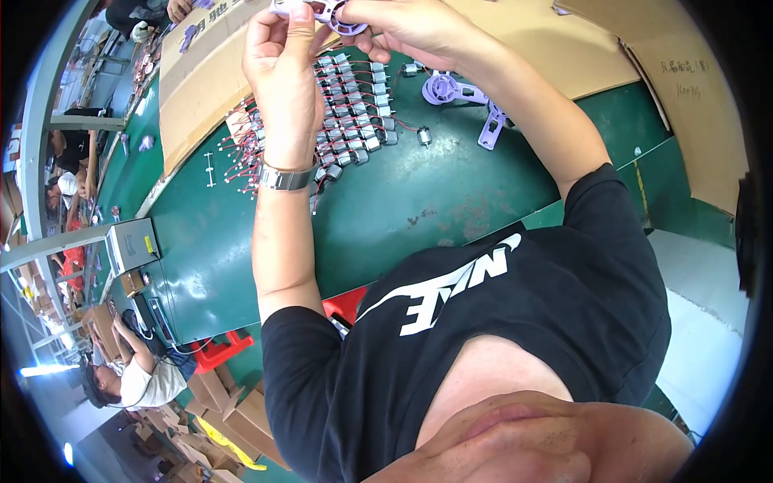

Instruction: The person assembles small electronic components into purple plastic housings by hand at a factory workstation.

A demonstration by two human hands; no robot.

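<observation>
At the top edge, both hands hold a light purple plastic part (346, 22) with a spoked ring; its upper end is cut off by the frame. My left hand (286, 68), with a metal-banded watch on the wrist, pinches it between thumb and fingers. From the other side my right hand (411, 30) grips the ringed end. Below the hands, rows of small silver motors (350, 113) with red wires lie close together on the green table (386, 217). A similar purple part (443, 90) with a round end and an angled arm lies beneath my right forearm.
Cardboard sheets (547, 48) cover the far side of the table. One loose motor (424, 135) lies apart from the rows. A grey box (134, 245) stands at the left table edge, near a red stool (224, 351). A seated person (149, 378) and other people are at left.
</observation>
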